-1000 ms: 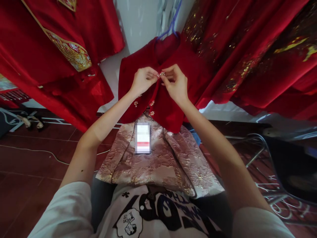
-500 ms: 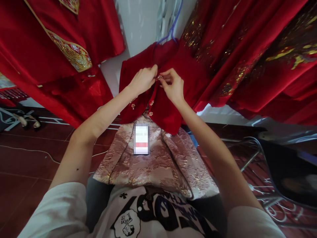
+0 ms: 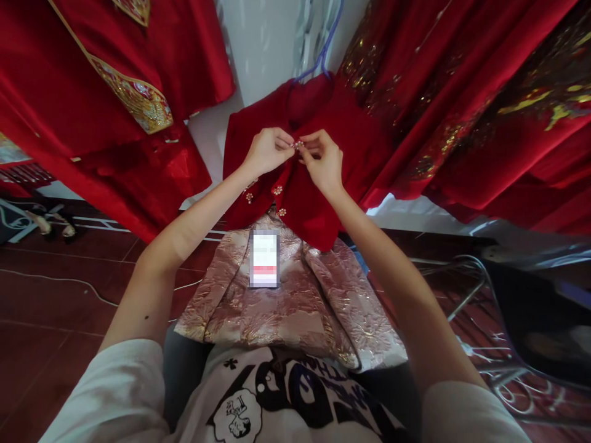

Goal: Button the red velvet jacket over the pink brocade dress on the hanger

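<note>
A short red jacket [image 3: 318, 215] hangs on a blue-purple hanger [image 3: 322, 58] in front of me. My left hand [image 3: 269, 151] pinches at the jacket's front edge, its fingertips meeting a small flower-shaped button [image 3: 298, 145]. From the other side my right hand [image 3: 325, 163] grips the same button between thumb and fingers. Lower on the front sit more flower-shaped buttons, one at the middle [image 3: 277, 190] and another at the hem [image 3: 281, 212]. Whether the button is through a loop or hole is hidden by my fingers.
Across my lap lies a pink-gold brocade garment [image 3: 286, 320], with a lit phone [image 3: 265, 258] on it. Red embroidered garments hang at the left [image 3: 184, 67] and right [image 3: 462, 123]. A black chair [image 3: 540, 314] with a metal frame stands at the right, and shoes [image 3: 69, 229] at the far left.
My left hand has turned and lowered slightly, its fingers now reaching to the button. The middle button has shifted a little left. My right hand has stayed almost in place.
</note>
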The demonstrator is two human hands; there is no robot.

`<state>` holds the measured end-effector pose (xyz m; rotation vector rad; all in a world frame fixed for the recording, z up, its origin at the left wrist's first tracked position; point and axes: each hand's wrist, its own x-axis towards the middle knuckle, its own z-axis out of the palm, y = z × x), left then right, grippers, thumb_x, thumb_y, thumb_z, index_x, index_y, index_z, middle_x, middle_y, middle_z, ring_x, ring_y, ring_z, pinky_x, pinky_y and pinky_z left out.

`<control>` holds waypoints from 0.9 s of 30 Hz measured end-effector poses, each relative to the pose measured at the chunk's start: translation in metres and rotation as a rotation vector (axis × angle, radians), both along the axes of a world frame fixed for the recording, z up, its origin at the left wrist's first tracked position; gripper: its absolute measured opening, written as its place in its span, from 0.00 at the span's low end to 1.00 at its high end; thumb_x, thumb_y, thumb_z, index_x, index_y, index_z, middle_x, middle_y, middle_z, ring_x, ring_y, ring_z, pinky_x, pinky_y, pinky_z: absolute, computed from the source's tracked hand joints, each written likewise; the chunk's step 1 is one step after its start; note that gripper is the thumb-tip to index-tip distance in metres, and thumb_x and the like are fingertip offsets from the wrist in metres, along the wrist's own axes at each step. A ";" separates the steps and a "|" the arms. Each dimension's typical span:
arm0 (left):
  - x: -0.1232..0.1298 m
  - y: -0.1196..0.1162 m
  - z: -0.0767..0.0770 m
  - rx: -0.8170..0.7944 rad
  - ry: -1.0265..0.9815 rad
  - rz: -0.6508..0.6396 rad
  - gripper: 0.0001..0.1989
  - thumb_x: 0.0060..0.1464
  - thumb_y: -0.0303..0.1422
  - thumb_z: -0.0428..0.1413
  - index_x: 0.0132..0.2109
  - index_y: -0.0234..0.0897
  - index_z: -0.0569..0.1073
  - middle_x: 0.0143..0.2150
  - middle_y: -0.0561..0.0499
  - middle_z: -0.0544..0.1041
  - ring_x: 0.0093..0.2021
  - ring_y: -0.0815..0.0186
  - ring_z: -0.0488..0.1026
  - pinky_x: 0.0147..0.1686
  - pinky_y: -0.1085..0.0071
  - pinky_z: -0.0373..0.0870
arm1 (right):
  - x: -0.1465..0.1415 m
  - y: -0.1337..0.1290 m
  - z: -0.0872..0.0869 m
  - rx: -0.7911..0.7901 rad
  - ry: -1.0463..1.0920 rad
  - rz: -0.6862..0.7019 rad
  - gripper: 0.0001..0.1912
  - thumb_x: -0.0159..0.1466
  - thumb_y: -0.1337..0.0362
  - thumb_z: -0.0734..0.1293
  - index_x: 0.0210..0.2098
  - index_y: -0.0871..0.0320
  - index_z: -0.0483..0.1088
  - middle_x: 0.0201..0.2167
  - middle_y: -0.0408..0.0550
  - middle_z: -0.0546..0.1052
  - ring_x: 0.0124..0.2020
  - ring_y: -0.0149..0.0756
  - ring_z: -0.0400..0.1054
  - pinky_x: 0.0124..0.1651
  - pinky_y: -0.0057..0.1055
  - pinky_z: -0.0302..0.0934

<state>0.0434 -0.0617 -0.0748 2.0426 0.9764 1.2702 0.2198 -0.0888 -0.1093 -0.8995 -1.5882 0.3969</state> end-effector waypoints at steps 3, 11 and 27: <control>0.004 -0.005 -0.001 0.065 0.011 0.093 0.07 0.55 0.29 0.69 0.37 0.39 0.77 0.35 0.50 0.84 0.47 0.57 0.84 0.54 0.60 0.80 | -0.002 0.002 -0.002 0.017 0.007 0.006 0.20 0.71 0.43 0.72 0.49 0.51 0.75 0.42 0.48 0.80 0.45 0.41 0.80 0.51 0.42 0.81; 0.010 0.003 -0.001 0.061 0.042 0.172 0.10 0.50 0.17 0.64 0.34 0.38 0.79 0.36 0.48 0.85 0.43 0.54 0.86 0.53 0.57 0.83 | -0.003 0.014 -0.012 0.071 0.046 -0.016 0.23 0.69 0.40 0.72 0.48 0.52 0.75 0.42 0.48 0.79 0.44 0.39 0.79 0.51 0.41 0.81; -0.002 -0.010 0.015 0.126 0.254 0.075 0.12 0.54 0.21 0.69 0.30 0.42 0.77 0.34 0.47 0.82 0.48 0.49 0.83 0.61 0.50 0.78 | -0.003 0.020 -0.012 0.010 0.105 0.008 0.24 0.62 0.43 0.79 0.45 0.53 0.74 0.44 0.48 0.81 0.48 0.41 0.79 0.62 0.48 0.76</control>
